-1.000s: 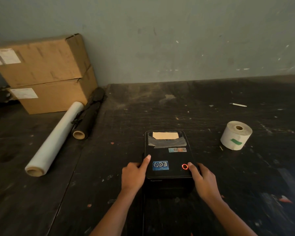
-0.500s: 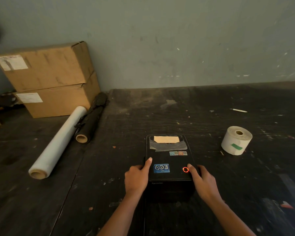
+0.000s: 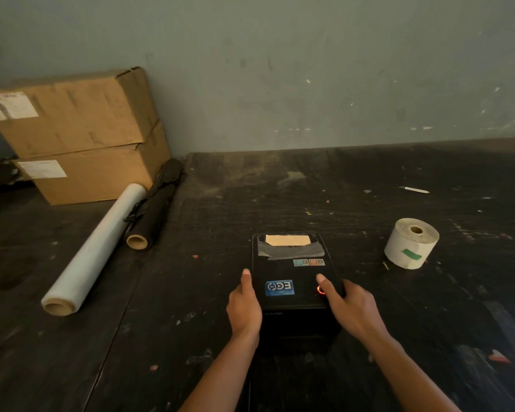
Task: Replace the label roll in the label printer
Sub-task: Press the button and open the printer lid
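A black label printer [image 3: 290,272] stands on the dark table in front of me, lid closed, with a blue sticker and a taped tan patch on top. A red ring light glows near its right front corner. My left hand [image 3: 244,306] grips the printer's left side, thumb along the lid's edge. My right hand [image 3: 350,307] holds the right side, its thumb lying over the red light. A white label roll [image 3: 411,243] with a green tape strip lies on the table to the right, apart from both hands.
Two stacked cardboard boxes [image 3: 81,135] sit at the back left against the wall. A clear film roll [image 3: 94,252] and a black roll [image 3: 155,203] lie beside them. A small white stick [image 3: 415,190] lies far right. The dark table [image 3: 280,188] is scuffed and speckled.
My right thumb has slid onto the lid and now covers part of the red light. My left thumb has shifted along the lid's left edge. The printer stays in place.
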{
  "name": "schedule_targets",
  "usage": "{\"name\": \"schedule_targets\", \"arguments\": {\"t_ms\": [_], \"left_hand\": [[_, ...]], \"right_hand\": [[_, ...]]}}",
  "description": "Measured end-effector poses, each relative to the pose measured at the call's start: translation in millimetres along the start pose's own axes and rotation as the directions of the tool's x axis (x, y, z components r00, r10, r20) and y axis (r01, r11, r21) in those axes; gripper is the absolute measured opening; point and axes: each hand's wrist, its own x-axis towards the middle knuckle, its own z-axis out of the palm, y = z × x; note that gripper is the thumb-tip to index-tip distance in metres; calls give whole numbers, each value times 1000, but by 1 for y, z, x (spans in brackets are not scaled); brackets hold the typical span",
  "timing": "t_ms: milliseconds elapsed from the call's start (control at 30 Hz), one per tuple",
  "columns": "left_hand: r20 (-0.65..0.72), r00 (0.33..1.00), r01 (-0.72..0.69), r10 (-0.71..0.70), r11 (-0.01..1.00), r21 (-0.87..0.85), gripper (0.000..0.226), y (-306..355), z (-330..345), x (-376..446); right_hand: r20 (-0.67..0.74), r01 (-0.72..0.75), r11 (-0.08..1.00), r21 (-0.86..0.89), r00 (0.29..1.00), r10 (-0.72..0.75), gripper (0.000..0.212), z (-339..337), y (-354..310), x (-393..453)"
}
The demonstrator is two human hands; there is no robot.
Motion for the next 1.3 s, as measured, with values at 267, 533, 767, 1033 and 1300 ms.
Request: {"name": "schedule_targets", "arguments": {"t_ms": [267,533,767,1033,1300], "left_hand": [[45,999,-16,25,980,-197,59,27,6,14],[86,988,-112,129,976,-186,62,76,14,36],[228,870,-453,438,891,16,86,91,19,36],[212,878,-460,430,879,125,86,117,25,56],[210,917,-372,338,916,149,74,159,39,79]], "right_hand": [[81,-22,974,226,997,4,100,-15,-22,4],[50,116,909,399,988,-147,99,-17,-29,15],[-83,238,949,206,971,-225,87,-21,-57,46],[-161,292,946,138,950,-269,78,-23,-71,80],[-92,258,940,222,966,-243,74,-34,-89,121]]}}
